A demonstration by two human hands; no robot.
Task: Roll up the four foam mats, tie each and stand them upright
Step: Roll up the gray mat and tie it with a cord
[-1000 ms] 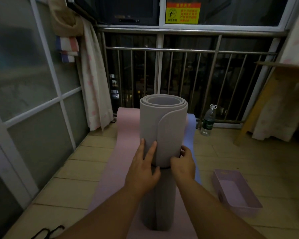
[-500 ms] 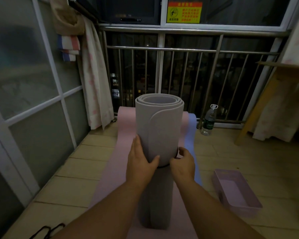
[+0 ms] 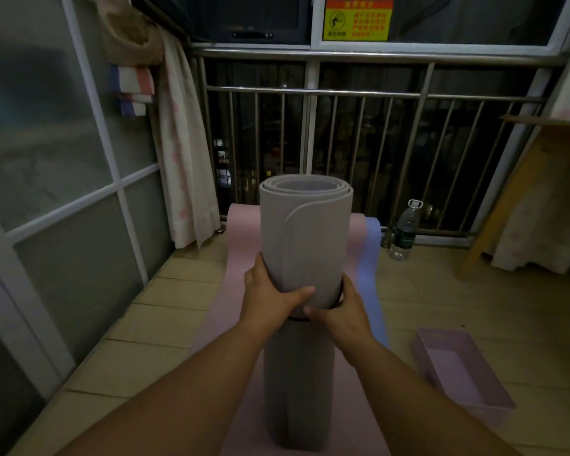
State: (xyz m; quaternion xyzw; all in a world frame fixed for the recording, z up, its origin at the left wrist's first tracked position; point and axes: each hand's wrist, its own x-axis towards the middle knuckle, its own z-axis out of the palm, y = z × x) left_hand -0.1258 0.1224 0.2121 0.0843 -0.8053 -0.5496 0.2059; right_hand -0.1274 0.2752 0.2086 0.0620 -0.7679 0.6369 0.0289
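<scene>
A grey foam mat [image 3: 305, 238] is rolled up and stands upright on the floor in front of me. A thin black band [image 3: 337, 302] circles its middle. My left hand [image 3: 269, 296] grips the roll from the left, thumb across its front. From the right, my right hand [image 3: 341, 312] holds the roll at the band, fingers curled at it. Under the roll a pink mat [image 3: 241, 255] lies flat, and a blue mat [image 3: 369, 268] shows beneath its right edge.
A pink plastic tray [image 3: 458, 370] sits on the wooden floor at the right. A water bottle [image 3: 405, 230] stands by the metal railing [image 3: 375, 93]. A curtain [image 3: 181, 153] hangs left; a wooden table leg [image 3: 494, 222] stands right. Glass panels line the left.
My left hand has wrapped tighter round the roll, its thumb now across the front. The roll has shifted slightly left and closer. My right hand stays at the band.
</scene>
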